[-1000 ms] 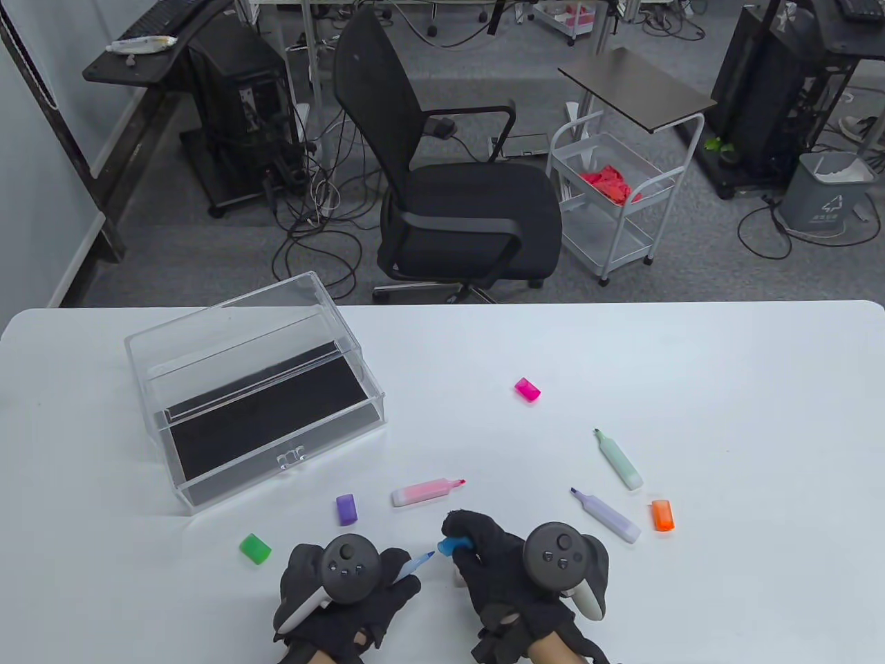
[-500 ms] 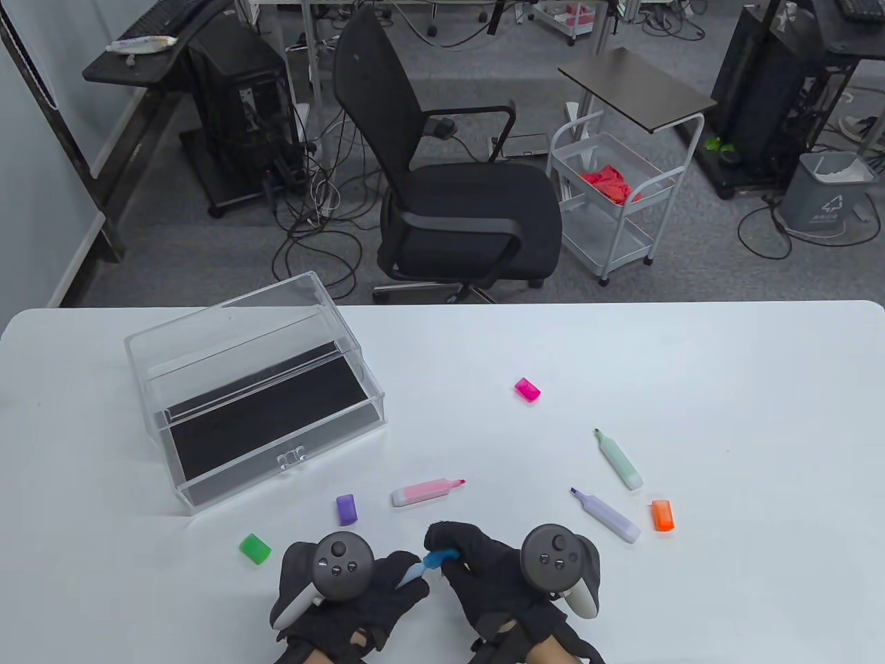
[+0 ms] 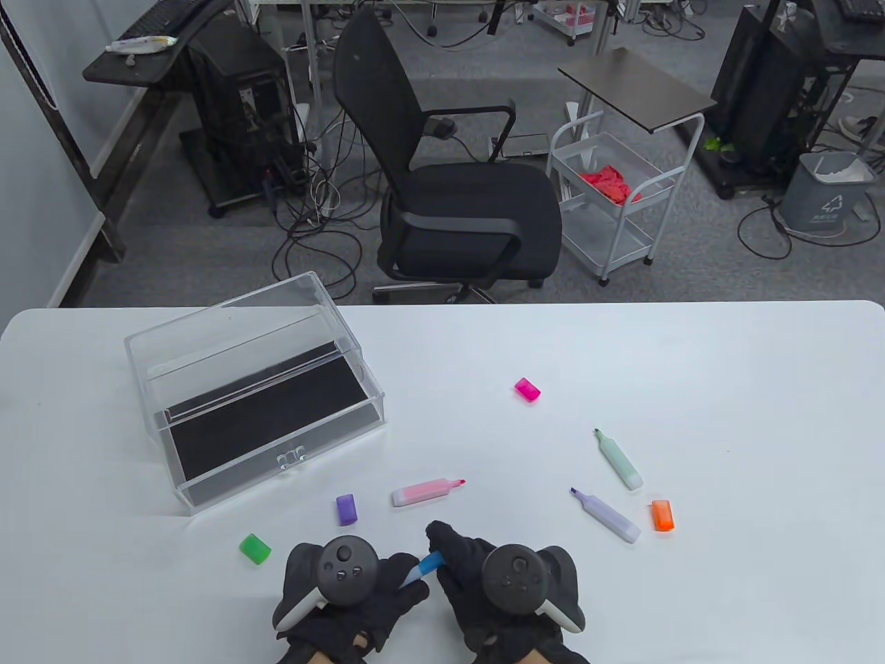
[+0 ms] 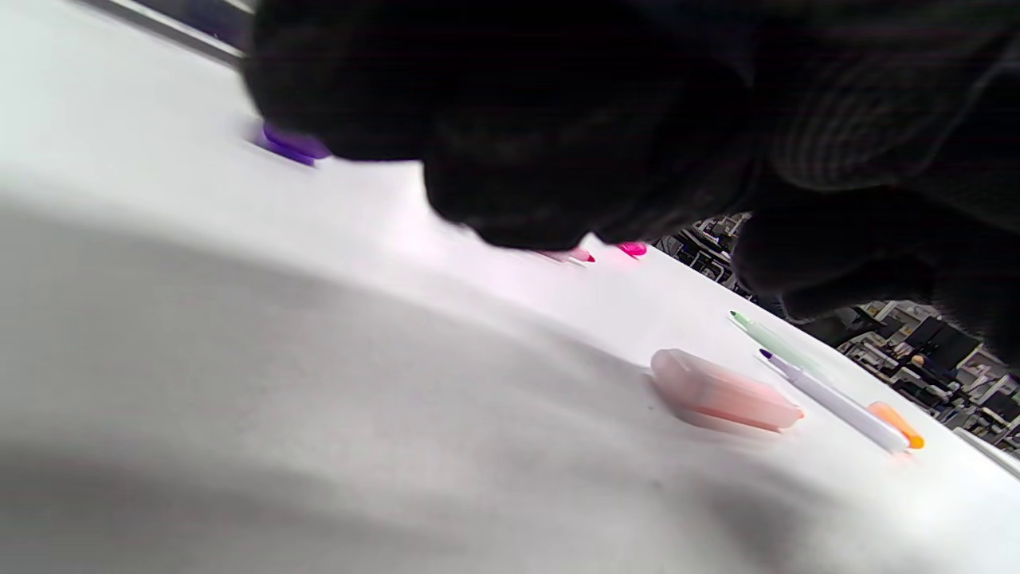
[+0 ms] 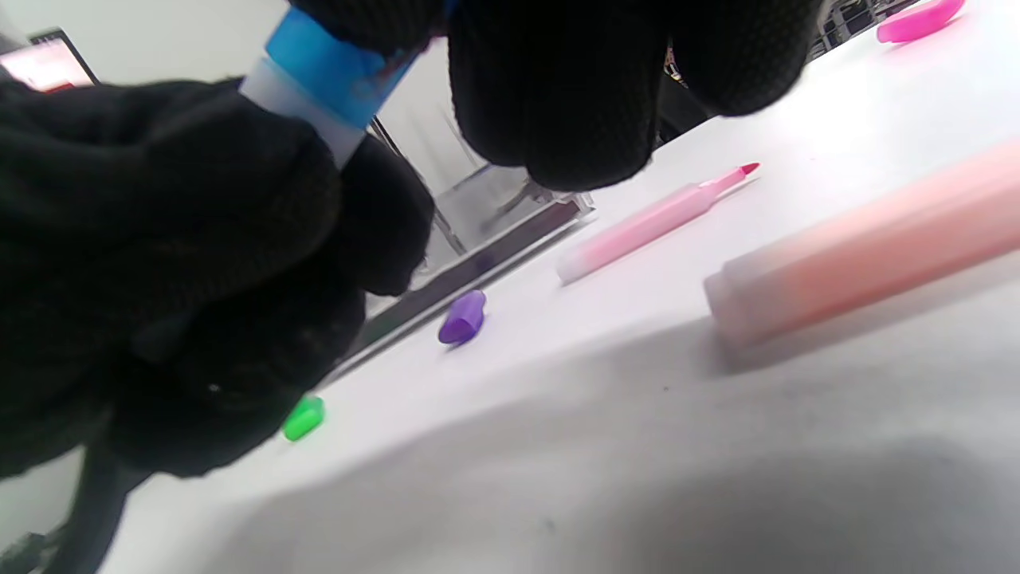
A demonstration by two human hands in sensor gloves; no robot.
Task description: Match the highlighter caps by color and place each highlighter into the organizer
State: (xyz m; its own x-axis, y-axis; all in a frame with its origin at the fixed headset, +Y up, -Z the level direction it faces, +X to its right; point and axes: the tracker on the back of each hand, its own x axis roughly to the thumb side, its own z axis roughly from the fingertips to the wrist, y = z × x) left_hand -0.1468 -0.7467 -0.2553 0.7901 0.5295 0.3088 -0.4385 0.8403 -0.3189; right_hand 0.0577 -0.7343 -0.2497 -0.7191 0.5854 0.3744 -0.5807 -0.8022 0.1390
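Note:
Near the table's front edge my left hand [image 3: 404, 581] grips a pale blue highlighter [image 3: 415, 574] by its barrel. My right hand [image 3: 446, 550] pinches the blue cap [image 3: 433, 561], which sits over the highlighter's tip. The right wrist view shows the blue cap [image 5: 339, 68] meeting the white barrel [image 5: 299, 108] between both gloves. The clear organizer [image 3: 256, 394] with a black lined drawer stands at the left. Loose on the table lie a pink highlighter [image 3: 425, 491], a green highlighter [image 3: 619, 460], a purple highlighter [image 3: 606, 516] and an orange highlighter [image 5: 861, 247].
Loose caps lie around: purple [image 3: 346, 509], green [image 3: 255, 548], pink [image 3: 527, 389] and orange [image 3: 662, 515]. The orange highlighter [image 4: 725, 391] lies right under my hands. A black office chair [image 3: 456, 200] stands beyond the table's far edge.
My right hand moved left to meet my left hand, and the blue cap went from apart from the tip to over it.

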